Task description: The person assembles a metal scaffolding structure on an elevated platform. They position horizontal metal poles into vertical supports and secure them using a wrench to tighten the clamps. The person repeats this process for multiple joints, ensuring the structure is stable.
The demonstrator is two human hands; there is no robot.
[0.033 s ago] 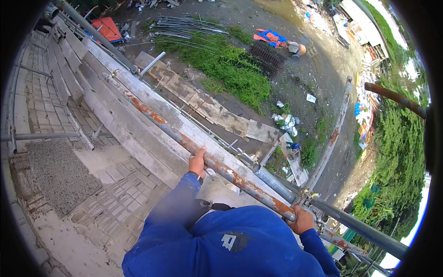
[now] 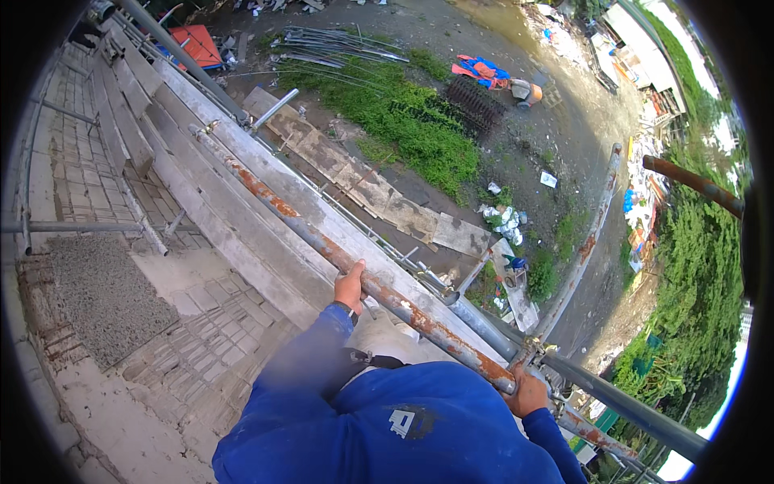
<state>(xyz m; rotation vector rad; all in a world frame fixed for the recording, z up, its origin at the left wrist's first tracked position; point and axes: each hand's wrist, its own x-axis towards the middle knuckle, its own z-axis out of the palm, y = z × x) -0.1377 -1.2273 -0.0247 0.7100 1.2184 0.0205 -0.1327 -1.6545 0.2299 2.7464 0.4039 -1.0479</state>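
A rusty, paint-flecked scaffold pipe [image 2: 427,327] runs slantwise across in front of my body, from upper left to lower right. My left hand [image 2: 349,289] is closed round its middle, thumb on top. At the pipe's near right end, my right hand [image 2: 529,393] grips it, with the fingers partly hidden beneath. Just beyond that hand sits a scaffold clamp [image 2: 528,353], joined to a rusty upright pipe [image 2: 582,250] and a grey pipe [image 2: 625,395]. Another coupler [image 2: 205,127] shows at the held pipe's far end.
Long planks [image 2: 234,234] lie along my left, beside a brick-patterned wall surface [image 2: 218,323]. Far below, the ground holds a pile of metal pipes [image 2: 339,48], green weeds [image 2: 427,137], a concrete mixer [image 2: 526,93] and boards [image 2: 459,234]. A rusty pipe [image 2: 693,184] juts in from the right.
The view has shifted slightly, so the ground and planks appear a little further right and lower. Both hands keep their hold on the pipe.
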